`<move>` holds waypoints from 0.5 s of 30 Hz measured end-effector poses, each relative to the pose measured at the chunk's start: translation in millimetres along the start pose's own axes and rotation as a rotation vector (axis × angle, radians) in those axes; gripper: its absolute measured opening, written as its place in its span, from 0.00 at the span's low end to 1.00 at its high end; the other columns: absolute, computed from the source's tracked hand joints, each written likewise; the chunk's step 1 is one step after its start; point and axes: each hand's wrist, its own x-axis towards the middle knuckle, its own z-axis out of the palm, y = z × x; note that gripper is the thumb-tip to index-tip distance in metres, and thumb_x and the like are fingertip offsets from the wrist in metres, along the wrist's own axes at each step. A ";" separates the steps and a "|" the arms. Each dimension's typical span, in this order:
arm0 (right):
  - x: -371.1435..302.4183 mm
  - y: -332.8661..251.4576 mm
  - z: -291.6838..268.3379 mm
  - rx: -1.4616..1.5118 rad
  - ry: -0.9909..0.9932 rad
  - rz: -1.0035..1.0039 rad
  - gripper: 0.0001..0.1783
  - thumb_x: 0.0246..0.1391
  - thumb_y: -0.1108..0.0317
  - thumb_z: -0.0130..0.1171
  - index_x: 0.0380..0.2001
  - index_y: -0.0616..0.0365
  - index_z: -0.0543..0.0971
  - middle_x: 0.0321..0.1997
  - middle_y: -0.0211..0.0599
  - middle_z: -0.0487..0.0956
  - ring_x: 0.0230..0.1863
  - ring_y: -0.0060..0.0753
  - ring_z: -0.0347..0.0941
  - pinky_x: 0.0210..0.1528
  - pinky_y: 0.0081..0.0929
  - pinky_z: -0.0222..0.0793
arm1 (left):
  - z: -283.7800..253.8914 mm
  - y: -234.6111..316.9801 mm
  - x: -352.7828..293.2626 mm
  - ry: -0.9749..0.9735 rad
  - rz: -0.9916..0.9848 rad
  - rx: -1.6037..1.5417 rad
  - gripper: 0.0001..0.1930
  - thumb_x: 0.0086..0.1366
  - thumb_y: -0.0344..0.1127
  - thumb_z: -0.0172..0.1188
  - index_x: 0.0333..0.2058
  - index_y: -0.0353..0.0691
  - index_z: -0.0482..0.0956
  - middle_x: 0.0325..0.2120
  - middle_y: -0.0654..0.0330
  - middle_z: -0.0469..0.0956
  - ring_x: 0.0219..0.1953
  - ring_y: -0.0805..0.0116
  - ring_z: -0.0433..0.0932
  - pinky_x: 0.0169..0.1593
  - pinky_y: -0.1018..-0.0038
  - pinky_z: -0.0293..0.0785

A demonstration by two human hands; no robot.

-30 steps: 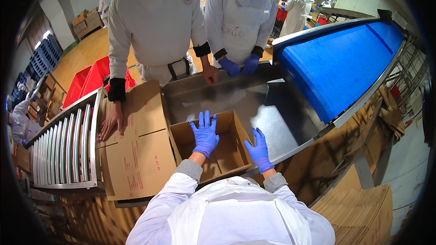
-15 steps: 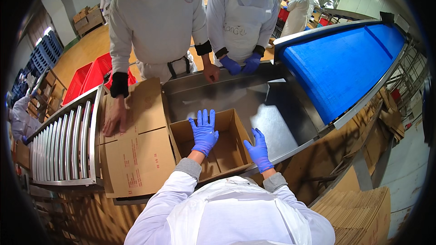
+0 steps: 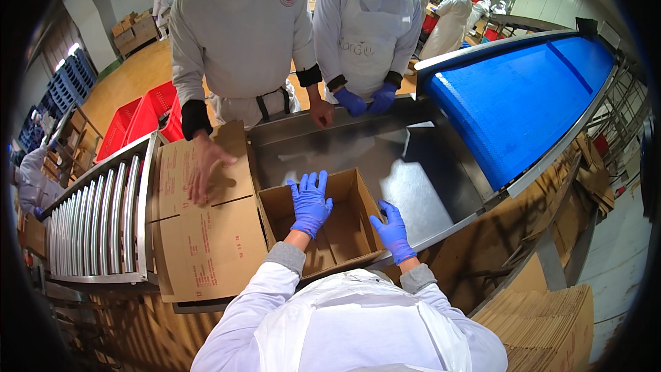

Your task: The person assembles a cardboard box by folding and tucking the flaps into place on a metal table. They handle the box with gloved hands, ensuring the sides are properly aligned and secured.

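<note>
— Beneath the left hand (image 3: 310, 205): what sits there?

— An open cardboard box (image 3: 344, 196). Left hand spread over its mouth, back of the glove upward, fingers apart, no hold on anything seen. Contact with the far wall: cannot tell.

— And the right hand (image 3: 394, 233)?

— At the box's right side wall, thumb and fingers well apart, gripping nothing. Touching the wall or only just beside it: not resolvable.

— Changes over the last second?

— Chiefly left of the left hand. A co-worker's bare hand (image 3: 208, 165), earlier flat on the flattened cardboard (image 3: 220, 248), is now blurred, nearer the box, apparently raised. Box and both gloved hands practically unmoved.

— Bearing on the work?

— Judgement: none yet for the box. It keeps its position by the two gloved hands, neither lifted nor turned; the motion is the co-worker's.

— Beyond the right hand?

— Steel surface (image 3: 423, 200), apparently carrying the box; farther off, a blue conveyor belt (image 3: 509, 110).
</note>
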 end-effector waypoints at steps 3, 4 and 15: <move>-1.2 -3.4 -1.0 0.010 -0.014 0.027 0.33 0.54 0.60 0.66 0.61 0.59 0.70 0.59 0.48 0.70 0.57 0.45 0.72 0.60 0.36 0.69 | -4.4 2.1 -0.2 -0.008 -0.019 -0.027 0.46 0.53 0.46 0.68 0.69 0.48 0.56 0.63 0.54 0.63 0.67 0.52 0.59 0.69 0.36 0.41; -1.8 -5.7 -1.5 0.013 -0.019 0.042 0.33 0.54 0.59 0.66 0.61 0.59 0.70 0.59 0.48 0.71 0.56 0.45 0.73 0.60 0.36 0.70 | -4.1 1.9 -0.2 -0.002 -0.023 -0.034 0.46 0.53 0.46 0.68 0.69 0.47 0.56 0.63 0.54 0.63 0.67 0.52 0.59 0.69 0.36 0.41; -2.4 -6.4 -2.3 0.043 -0.042 0.066 0.33 0.55 0.59 0.66 0.61 0.59 0.70 0.57 0.47 0.73 0.55 0.44 0.75 0.58 0.36 0.71 | -5.0 0.5 -1.7 0.030 0.002 -0.005 0.49 0.52 0.46 0.69 0.70 0.43 0.54 0.62 0.56 0.63 0.67 0.53 0.60 0.69 0.38 0.43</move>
